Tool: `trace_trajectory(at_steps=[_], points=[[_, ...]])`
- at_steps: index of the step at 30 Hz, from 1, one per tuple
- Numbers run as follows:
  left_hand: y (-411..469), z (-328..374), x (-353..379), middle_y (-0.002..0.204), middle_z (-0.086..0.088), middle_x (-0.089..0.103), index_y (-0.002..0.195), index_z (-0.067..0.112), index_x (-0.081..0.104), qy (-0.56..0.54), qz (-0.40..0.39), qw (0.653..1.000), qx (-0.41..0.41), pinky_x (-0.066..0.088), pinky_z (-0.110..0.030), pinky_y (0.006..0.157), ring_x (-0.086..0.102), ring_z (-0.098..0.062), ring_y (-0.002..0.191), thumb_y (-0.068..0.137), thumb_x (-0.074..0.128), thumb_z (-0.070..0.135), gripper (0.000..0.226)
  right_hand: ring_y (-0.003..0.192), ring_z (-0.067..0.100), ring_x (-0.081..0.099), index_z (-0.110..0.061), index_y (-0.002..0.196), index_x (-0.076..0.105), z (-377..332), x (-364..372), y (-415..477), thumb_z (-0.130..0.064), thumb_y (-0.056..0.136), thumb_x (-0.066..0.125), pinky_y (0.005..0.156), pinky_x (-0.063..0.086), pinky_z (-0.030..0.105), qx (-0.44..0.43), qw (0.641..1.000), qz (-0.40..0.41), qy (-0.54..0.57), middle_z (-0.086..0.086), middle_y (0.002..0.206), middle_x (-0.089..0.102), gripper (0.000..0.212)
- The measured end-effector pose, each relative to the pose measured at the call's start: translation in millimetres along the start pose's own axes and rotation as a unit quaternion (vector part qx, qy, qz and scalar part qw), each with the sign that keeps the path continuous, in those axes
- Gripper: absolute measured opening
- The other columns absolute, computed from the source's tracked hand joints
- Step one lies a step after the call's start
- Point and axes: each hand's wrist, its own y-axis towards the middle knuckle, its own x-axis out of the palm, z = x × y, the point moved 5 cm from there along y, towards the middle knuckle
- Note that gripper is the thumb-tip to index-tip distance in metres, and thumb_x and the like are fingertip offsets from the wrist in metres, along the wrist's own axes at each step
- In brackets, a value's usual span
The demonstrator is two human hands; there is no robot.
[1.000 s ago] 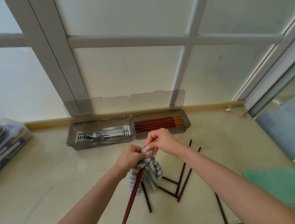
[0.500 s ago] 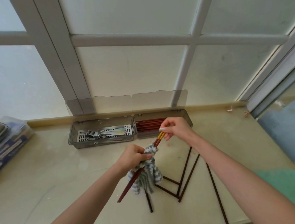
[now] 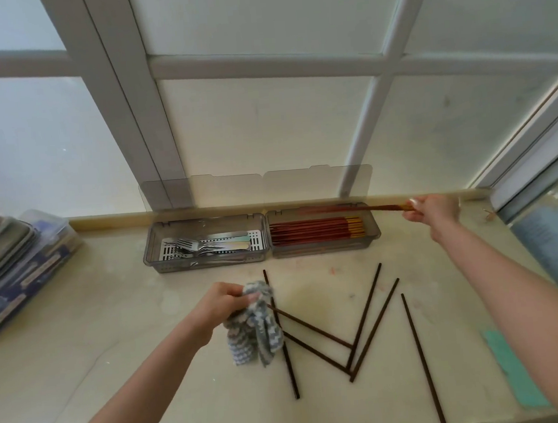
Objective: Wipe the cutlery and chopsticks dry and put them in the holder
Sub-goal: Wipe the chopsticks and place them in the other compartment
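Pinching one chopstick (image 3: 355, 208) by its end, the right hand (image 3: 431, 209) hangs over the right compartment of the holder (image 3: 376, 235). It's best lowered flat, parallel to the stack (image 3: 316, 231). Meanwhile the left hand (image 3: 220, 304) clutches the cloth (image 3: 254, 331).

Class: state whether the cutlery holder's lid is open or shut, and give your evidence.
Open. The clear lid stands upright behind the holder, leaving the forks and chopsticks inside uncovered.

Grey-and-white zigzag cloth (image 3: 252, 325), smoky grey see-through holder (image 3: 181, 266), red-brown stored chopsticks (image 3: 317, 235) with yellow ends at right, same colours on the held chopsticks (image 3: 371, 208), silver forks (image 3: 193, 246) with mint and cream handles, dark brown loose chopsticks (image 3: 364, 315) on cream counter (image 3: 112, 327), green mat (image 3: 510, 370) near right
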Motion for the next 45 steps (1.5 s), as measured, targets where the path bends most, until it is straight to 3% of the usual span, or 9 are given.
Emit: trace_trajectory(at_steps=[9,15,18,20,23,26,32,38,45], points=[[-9,-8,-8,0.078,-0.008,0.071,0.087,0.006,0.069,-0.223,0.008,0.974,0.029,0.048,-0.024,0.062,0.065,-0.015,0.066,0.089,0.053,0.018,0.02,0.053,0.015,0.066,0.002,0.097,0.068,44,50,10,-0.001,0.085,0.067,0.051,0.055,0.017,0.07,0.996,0.045,0.041,0.019,0.101,0.068,0.013],[-9,-13,-11,0.073,-0.003,0.069,0.086,0.009,0.066,-0.274,0.104,0.956,0.019,0.049,-0.027,0.065,0.063,-0.015,0.067,0.091,0.052,0.011,0.016,0.11,0.034,0.061,-0.009,0.139,0.046,51,107,5,-0.013,0.094,0.056,0.09,0.053,0.039,0.015,0.985,-0.091,-0.144,0.017,0.132,0.055,0.046],[-10,-24,-25,0.08,-0.004,0.064,0.089,0.01,0.064,-0.35,0.237,0.906,0.0,0.047,-0.028,0.064,0.059,-0.016,0.072,0.092,0.051,0.008,0.014,0.117,0.028,0.055,-0.015,0.128,0.058,37,107,-29,-0.011,0.093,0.053,0.099,0.043,0.035,-0.171,0.932,-0.051,-0.315,0.008,0.129,0.058,0.035],[-12,-32,-35,0.082,-0.003,0.062,0.095,0.009,0.062,-0.391,0.329,0.859,-0.009,0.049,-0.028,0.068,0.058,-0.017,0.077,0.093,0.052,0.009,0.01,0.097,0.019,0.063,-0.019,0.11,0.067,40,119,-74,-0.011,0.092,0.054,0.089,0.048,0.034,-0.239,0.906,-0.136,-0.321,0.001,0.108,0.067,0.024],[-14,-35,-40,0.087,-0.003,0.061,0.099,0.009,0.06,-0.408,0.385,0.828,-0.013,0.048,-0.031,0.08,0.056,-0.019,0.089,0.092,0.055,0.012,0.009,0.082,0.01,0.06,-0.026,0.101,0.067,86,145,-145,-0.034,0.087,0.062,0.083,0.053,0.035,-0.194,0.806,-0.364,-0.424,-0.007,0.093,0.067,0.016],[-13,-30,-34,0.084,-0.001,0.061,0.1,0.01,0.06,-0.404,0.373,0.835,-0.01,0.048,-0.027,0.071,0.056,-0.018,0.084,0.092,0.054,0.012,0.01,0.099,0.019,0.059,-0.023,0.114,0.058,126,156,-182,-0.051,0.078,0.068,0.084,0.046,0.031,-0.199,0.717,-0.393,-0.54,-0.001,0.111,0.062,0.047],[-12,-33,-27,0.077,0.0,0.059,0.101,0.009,0.06,-0.403,0.373,0.836,-0.007,0.045,-0.024,0.061,0.056,-0.013,0.071,0.093,0.053,0.012,0.011,0.101,0.027,0.06,-0.015,0.107,0.058,146,155,-196,-0.049,0.077,0.071,0.081,0.044,0.031,-0.179,0.754,-0.331,-0.538,0.007,0.11,0.064,0.047],[-16,-55,-25,0.073,-0.001,0.055,0.083,0.006,0.058,-0.405,0.411,0.816,-0.036,0.044,-0.031,0.078,0.054,-0.02,0.083,0.092,0.055,0.012,0.012,0.097,0.024,0.063,-0.013,0.099,0.069,155,156,-204,-0.035,0.082,0.07,0.076,0.045,0.026,-0.143,0.779,-0.346,-0.503,0.007,0.104,0.069,0.028],[-9,-53,-10,0.078,-0.009,0.063,0.083,0.002,0.062,-0.351,0.276,0.893,-0.054,0.051,-0.031,0.078,0.061,-0.022,0.075,0.086,0.063,0.013,0.011,0.051,0.007,0.055,-0.008,0.08,0.068,99,146,-196,-0.025,0.082,0.073,0.053,0.046,0.017,-0.052,0.917,-0.343,-0.198,0.005,0.067,0.063,0.018]])
